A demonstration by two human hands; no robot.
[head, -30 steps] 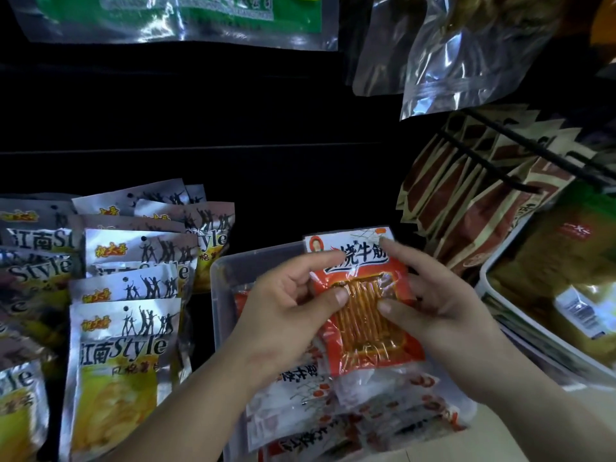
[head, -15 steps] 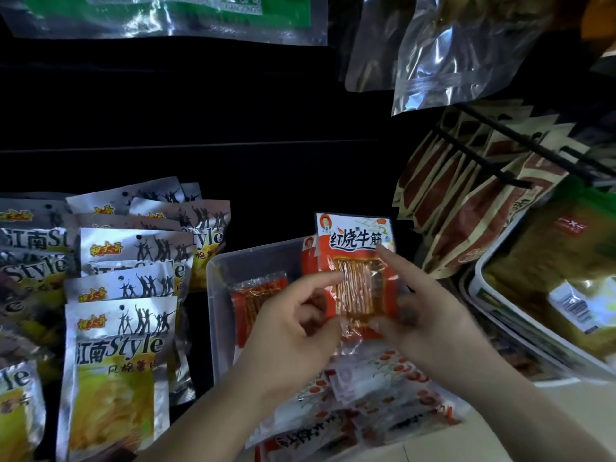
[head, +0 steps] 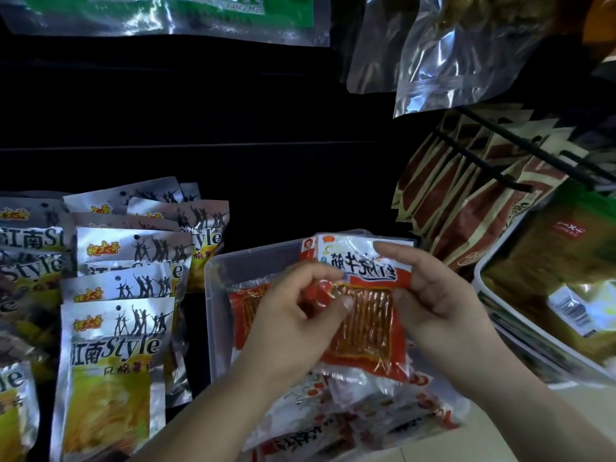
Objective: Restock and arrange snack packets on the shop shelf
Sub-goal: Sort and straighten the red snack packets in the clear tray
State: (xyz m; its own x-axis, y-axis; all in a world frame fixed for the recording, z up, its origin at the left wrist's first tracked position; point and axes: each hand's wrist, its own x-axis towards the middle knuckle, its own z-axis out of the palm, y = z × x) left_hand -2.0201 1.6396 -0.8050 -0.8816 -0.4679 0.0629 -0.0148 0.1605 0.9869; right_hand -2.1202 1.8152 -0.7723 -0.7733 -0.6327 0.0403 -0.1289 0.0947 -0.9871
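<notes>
both hands hold one red snack packet (head: 366,325) upright over a clear plastic bin (head: 253,256), in the middle of the view. the left hand (head: 293,318) pinches the packet's left edge, thumb pressed on the clear window where orange strips show, the other fingers curled behind it. the right hand (head: 440,305) grips the right edge, forefinger bent over the top corner by the white band of printed characters, thumb on the front. a second red packet (head: 245,311) stands in the bin just behind the left hand, and the corner of a third peeks out behind the held one. more red-and-white packets (head: 336,415) lie heaped in the near part of the bin, spilling toward the pale counter edge. left of the bin, silver-and-yellow chip packets (head: 113,358) printed "style" overlap in rows. to the right, brown-and-cream packets (head: 463,215) hang packed together on black pegs (head: 483,166), and below them a white tray (head: 500,306) holds olive-green packets (head: 553,258). clear bags (head: 450,58) and a green-labelled bag (head: 200,15) hang along the top against the dark shelf back.
</notes>
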